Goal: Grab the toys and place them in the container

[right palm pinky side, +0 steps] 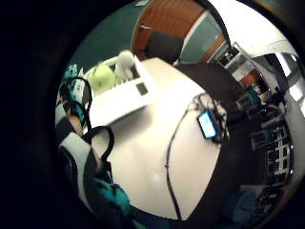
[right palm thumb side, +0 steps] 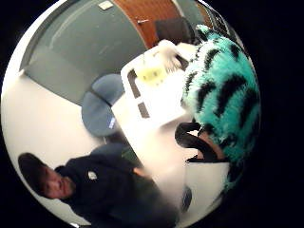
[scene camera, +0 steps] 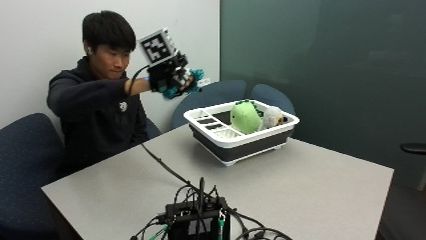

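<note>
Gripping a teal-and-black plush toy (right palm thumb side: 223,90), the gloved right hand (scene camera: 170,75) curls its fingers round the fur, raised at head height beside the white-rimmed container (scene camera: 229,137) on the table (scene camera: 319,185). Plush is probably light, soft and squashable; its body suits grasping. A green plush (scene camera: 245,116) and a white plush (scene camera: 271,117) sit inside.

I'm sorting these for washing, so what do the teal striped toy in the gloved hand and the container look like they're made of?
The teal toy looks like plush fabric: shaggy, fuzzy pile with black stripes, matte. The right hand grips it above the table. The container looks like moulded plastic: a smooth white rim with slotted compartments over a dark base, though the dark part could be a softer material.
</note>
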Tool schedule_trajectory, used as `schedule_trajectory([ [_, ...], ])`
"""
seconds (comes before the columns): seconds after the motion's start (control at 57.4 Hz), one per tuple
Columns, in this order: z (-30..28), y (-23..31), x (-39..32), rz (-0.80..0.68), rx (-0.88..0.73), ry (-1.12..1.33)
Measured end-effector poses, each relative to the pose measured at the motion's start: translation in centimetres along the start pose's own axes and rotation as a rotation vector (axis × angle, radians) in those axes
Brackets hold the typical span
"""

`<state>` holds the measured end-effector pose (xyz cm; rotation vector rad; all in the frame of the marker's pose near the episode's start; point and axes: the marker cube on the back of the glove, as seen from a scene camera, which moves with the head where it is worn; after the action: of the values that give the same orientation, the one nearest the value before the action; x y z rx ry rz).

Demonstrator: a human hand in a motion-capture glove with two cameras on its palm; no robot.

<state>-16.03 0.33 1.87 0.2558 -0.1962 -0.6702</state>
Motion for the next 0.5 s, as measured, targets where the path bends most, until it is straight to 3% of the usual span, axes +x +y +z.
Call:
schedule_trajectory([
  [0.087,0.2,-5.3,-1.0,0.045,0.033,0.041],
  [0.157,2.1,-8.6,-0.7,-0.027,0.028,0.229],
  [0.244,4.4,-10.8,-0.5,-0.144,0.0,0.295],
  [0.313,5.8,-13.0,-0.9,0.088,0.021,0.231],
  [0.383,7.5,-14.0,-0.4,0.114,-0.016,0.264],
  [0.453,8.3,-14.9,0.4,0.322,-0.07,0.175],
  [0.505,8.6,-14.8,1.4,0.387,-0.152,0.101],
])
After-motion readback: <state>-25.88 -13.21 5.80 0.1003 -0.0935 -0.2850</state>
